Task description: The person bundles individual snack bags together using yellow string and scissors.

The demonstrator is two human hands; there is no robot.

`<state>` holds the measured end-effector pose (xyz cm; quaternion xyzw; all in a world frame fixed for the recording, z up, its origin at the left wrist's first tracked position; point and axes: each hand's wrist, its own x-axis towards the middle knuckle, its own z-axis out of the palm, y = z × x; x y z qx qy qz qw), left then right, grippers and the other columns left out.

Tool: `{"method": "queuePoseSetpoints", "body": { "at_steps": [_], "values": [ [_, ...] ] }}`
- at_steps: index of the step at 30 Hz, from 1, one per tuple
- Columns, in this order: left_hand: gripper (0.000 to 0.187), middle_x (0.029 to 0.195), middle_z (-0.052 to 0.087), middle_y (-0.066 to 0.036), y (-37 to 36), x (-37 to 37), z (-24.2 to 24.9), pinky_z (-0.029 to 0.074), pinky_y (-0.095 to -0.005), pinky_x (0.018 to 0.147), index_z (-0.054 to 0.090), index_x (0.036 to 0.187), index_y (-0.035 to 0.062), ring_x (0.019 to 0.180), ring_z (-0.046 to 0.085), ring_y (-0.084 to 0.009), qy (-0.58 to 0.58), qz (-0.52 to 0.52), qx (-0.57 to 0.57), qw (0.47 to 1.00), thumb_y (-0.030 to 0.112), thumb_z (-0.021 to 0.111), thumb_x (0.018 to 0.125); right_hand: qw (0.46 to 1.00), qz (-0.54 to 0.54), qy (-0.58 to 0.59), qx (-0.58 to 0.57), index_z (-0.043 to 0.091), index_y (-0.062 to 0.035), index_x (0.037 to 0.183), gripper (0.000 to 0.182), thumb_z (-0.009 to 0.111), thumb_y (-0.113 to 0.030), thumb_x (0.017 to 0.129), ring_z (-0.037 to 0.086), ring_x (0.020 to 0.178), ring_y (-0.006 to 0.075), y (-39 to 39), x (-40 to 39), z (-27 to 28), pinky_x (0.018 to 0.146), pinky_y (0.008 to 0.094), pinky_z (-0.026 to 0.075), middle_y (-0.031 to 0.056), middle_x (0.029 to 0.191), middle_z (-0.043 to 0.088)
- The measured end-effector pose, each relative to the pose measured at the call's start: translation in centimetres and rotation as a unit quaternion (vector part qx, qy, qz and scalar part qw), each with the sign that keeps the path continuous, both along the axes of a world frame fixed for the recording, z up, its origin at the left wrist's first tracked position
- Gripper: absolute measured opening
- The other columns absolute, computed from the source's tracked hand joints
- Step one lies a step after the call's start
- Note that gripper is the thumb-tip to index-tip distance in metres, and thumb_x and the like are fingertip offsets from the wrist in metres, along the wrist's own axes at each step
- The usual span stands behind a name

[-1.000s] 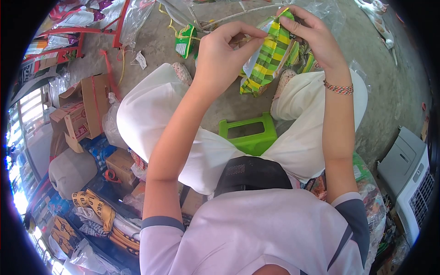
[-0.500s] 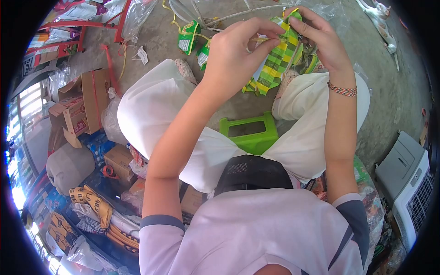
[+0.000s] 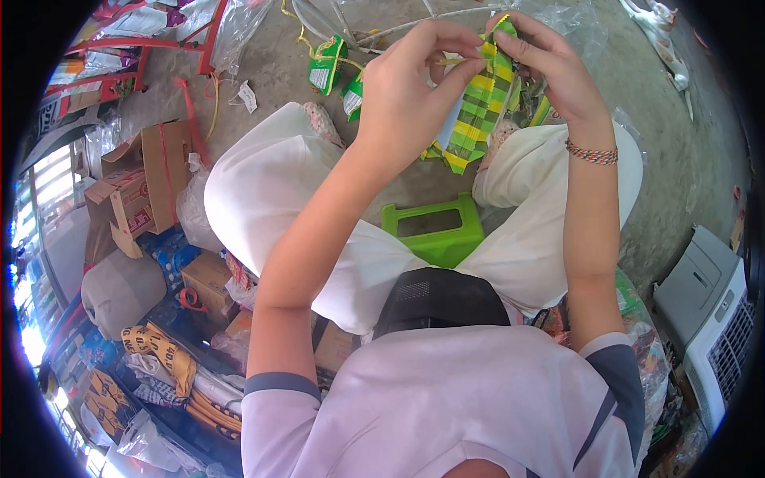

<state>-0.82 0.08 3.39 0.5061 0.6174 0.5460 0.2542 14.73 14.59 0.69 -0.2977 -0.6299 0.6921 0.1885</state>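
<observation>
My right hand (image 3: 550,64) pinches the top corner of a green and yellow checked snack packet (image 3: 476,119), which hangs down at a tilt between my knees. To its left, my left hand (image 3: 414,88) is closed in a pinch on a thin yellow string (image 3: 454,61), close beside the packet's upper edge. Most of that string is hidden behind the fingers. Further left, a green packet (image 3: 327,68) is tied up with yellow string, and part of a second green packet (image 3: 353,97) shows behind my left wrist.
A green plastic stool (image 3: 466,247) stands between my legs. Cardboard boxes (image 3: 163,171) and bagged goods crowd the left side, near a red metal rack (image 3: 211,40). A cat (image 3: 661,36) lies at the upper right. A grey and white appliance (image 3: 709,295) stands at the right.
My left hand has drawn slightly left and up, away from the packet's edge, with the string in its fingers. The packet has swung to hang a little steeper, and my right hand has shifted slightly left.
</observation>
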Motion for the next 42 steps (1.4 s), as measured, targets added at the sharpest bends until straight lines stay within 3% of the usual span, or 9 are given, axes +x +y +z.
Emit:
{"method": "queuePoseSetpoints", "body": {
  "at_steps": [4,6,7,10,16,19,25,33,42],
  "values": [
    [0.016,0.096,0.070,-0.003,-0.2,-0.4,0.0,0.049,-0.0229,0.074,0.067,0.099,-0.0012,0.087,0.064,-0.0091,0.034,-0.010,-0.035,0.999,0.001,0.071,0.085,1.000,-0.012,-0.005,0.013,0.064,-0.0087,0.119,0.030,0.064,-0.027,0.094,0.051,0.085,0.0002,-0.1,-0.2,0.3,0.066,0.0176,0.035,-0.0073,0.099,0.061],
    [0.013,0.094,0.070,-0.002,-0.4,-0.4,0.6,0.049,-0.0226,0.075,0.069,0.097,-0.0016,0.085,0.063,-0.0087,0.071,-0.007,-0.067,0.995,0.002,0.071,0.085,0.997,-0.048,0.009,-0.059,0.062,-0.0019,0.114,0.028,0.060,-0.023,0.096,0.057,0.084,0.0093,-0.7,-1.0,2.2,0.071,0.0242,0.044,0.0010,0.098,0.064],
    [0.013,0.094,0.070,-0.002,-0.4,-0.5,0.7,0.049,-0.0224,0.075,0.069,0.097,-0.0014,0.085,0.063,-0.0087,0.057,-0.010,-0.071,0.996,0.002,0.071,0.085,0.993,-0.066,0.015,-0.095,0.061,0.0015,0.111,0.027,0.058,-0.021,0.097,0.060,0.083,0.0138,-1.0,-1.4,3.0,0.073,0.0275,0.049,0.0051,0.098,0.065],
    [0.013,0.093,0.070,-0.003,-0.5,-0.5,0.6,0.049,-0.0221,0.075,0.070,0.098,-0.0007,0.085,0.063,-0.0087,0.001,-0.015,-0.092,0.996,0.002,0.071,0.085,0.997,-0.016,0.031,-0.073,0.058,0.0040,0.123,0.034,0.065,-0.011,0.093,0.056,0.101,0.0105,-0.3,-0.5,1.7,0.088,0.0247,0.046,0.0019,0.115,0.062],
    [0.013,0.095,0.071,-0.004,-0.6,-0.5,1.2,0.051,-0.0231,0.078,0.070,0.098,0.0001,0.089,0.065,-0.0103,-0.108,-0.022,-0.098,0.989,0.001,0.071,0.085,0.992,-0.048,0.049,-0.110,0.058,0.0024,0.120,0.030,0.061,-0.016,0.096,0.060,0.098,0.0153,-1.0,-1.0,2.7,0.087,0.0282,0.048,0.0066,0.113,0.063],
    [0.014,0.095,0.071,-0.005,-0.4,-0.1,1.2,0.052,-0.0238,0.080,0.070,0.098,0.0000,0.090,0.067,-0.0111,-0.131,-0.025,-0.048,0.990,0.001,0.071,0.085,0.999,-0.001,-0.001,-0.032,0.064,-0.0086,0.119,0.030,0.062,-0.026,0.095,0.052,0.087,0.0005,0.4,0.2,0.9,0.067,0.0167,0.036,-0.0070,0.100,0.061],
    [0.011,0.095,0.073,-0.004,-0.5,0.1,0.2,0.052,-0.0236,0.079,0.071,0.095,0.0012,0.084,0.067,-0.0097,0.006,0.021,0.003,1.000,0.002,0.070,0.084,0.998,0.013,0.005,-0.067,0.063,-0.0076,0.115,0.026,0.058,-0.025,0.097,0.052,0.087,0.0005,0.8,0.6,0.3,0.066,0.0166,0.037,-0.0049,0.103,0.061],
    [0.007,0.089,0.073,-0.002,-0.7,-0.4,0.9,0.052,-0.0261,0.077,0.073,0.091,0.0035,0.081,0.067,-0.0108,0.085,0.022,0.010,0.996,0.004,0.069,0.085,0.992,0.028,0.075,-0.100,0.060,-0.0054,0.118,0.028,0.055,-0.025,0.099,0.056,0.097,0.0064,0.5,0.3,0.0,0.079,0.0204,0.044,0.0008,0.108,0.062],
    [0.013,0.090,0.072,-0.004,-0.9,-0.1,0.8,0.052,-0.0274,0.082,0.067,0.097,0.0007,0.087,0.067,-0.0122,0.018,-0.002,-0.023,1.000,0.006,0.071,0.085,0.988,0.048,0.092,-0.112,0.059,-0.0046,0.120,0.028,0.053,-0.023,0.100,0.058,0.097,0.0076,0.6,0.1,-0.3,0.081,0.0217,0.045,0.0023,0.111,0.063]
  ]
}}
